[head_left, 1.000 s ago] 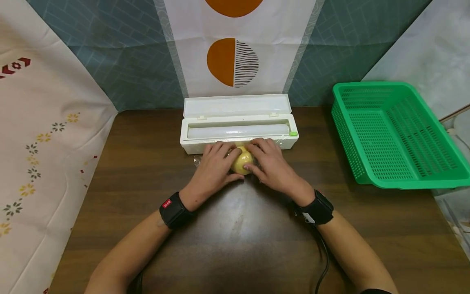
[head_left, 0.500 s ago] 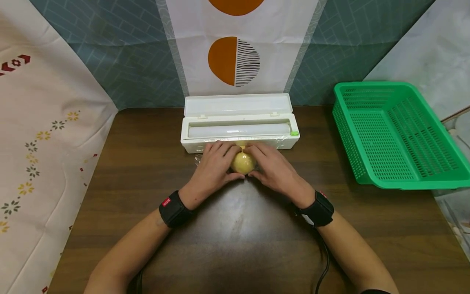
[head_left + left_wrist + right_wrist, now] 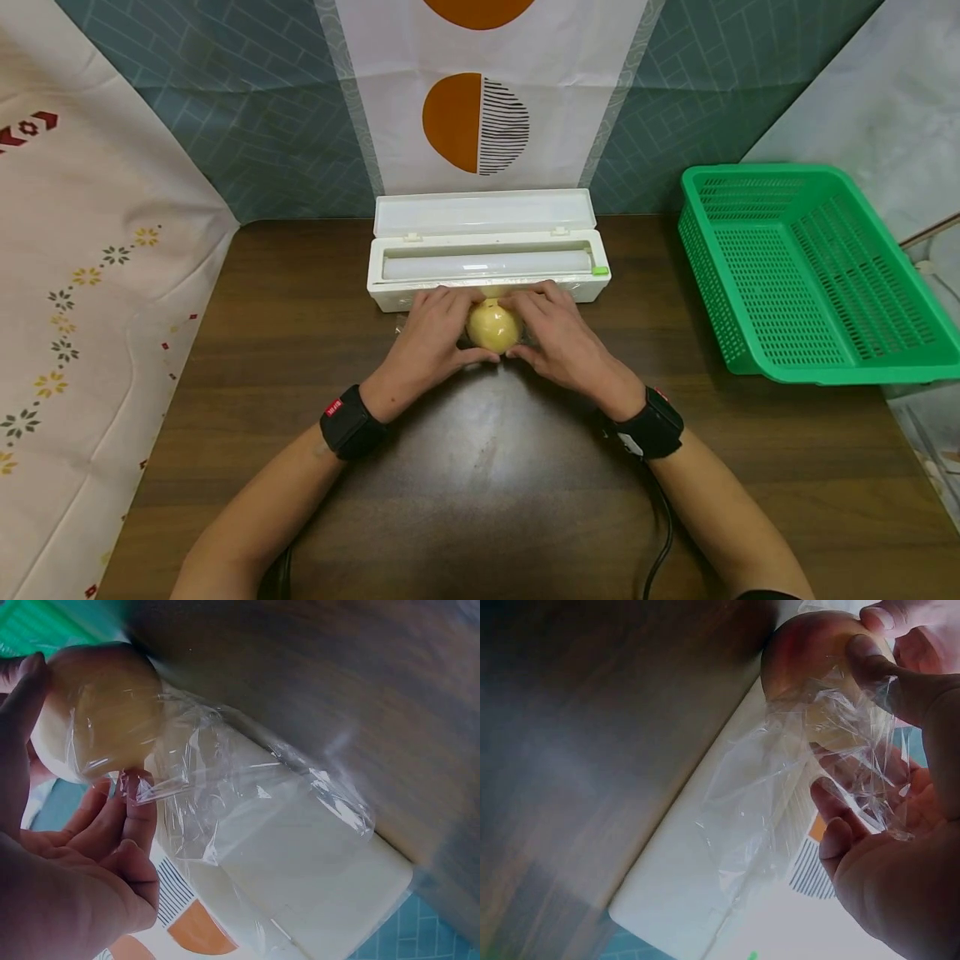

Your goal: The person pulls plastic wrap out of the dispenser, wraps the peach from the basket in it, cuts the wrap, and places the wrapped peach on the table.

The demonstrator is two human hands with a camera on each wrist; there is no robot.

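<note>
Between the two hands is a round yellow fruit [image 3: 493, 326] with a reddish side in the right wrist view; I cannot tell its exact kind. Clear plastic film [image 3: 232, 769] clings to it and trails off in loose wrinkles, which also show as film [image 3: 840, 712] in the right wrist view. My left hand [image 3: 433, 337] holds the fruit from the left, thumb low and fingers at its far side. From the right, my right hand [image 3: 553, 337] grips it in the same way. Just behind the hands stands a white cling film box [image 3: 487, 287], its lid raised.
A white roll [image 3: 487, 267] lies inside the box, near a green tab [image 3: 600, 271] at its right end. On the right of the brown table [image 3: 480, 500] is a green plastic basket [image 3: 780, 275]. A cable [image 3: 663, 542] runs from the right wrist band.
My right thumb has slid from the fruit's front down to its near base. The fruit has shifted a little between the hands. The box and basket stay in place.
</note>
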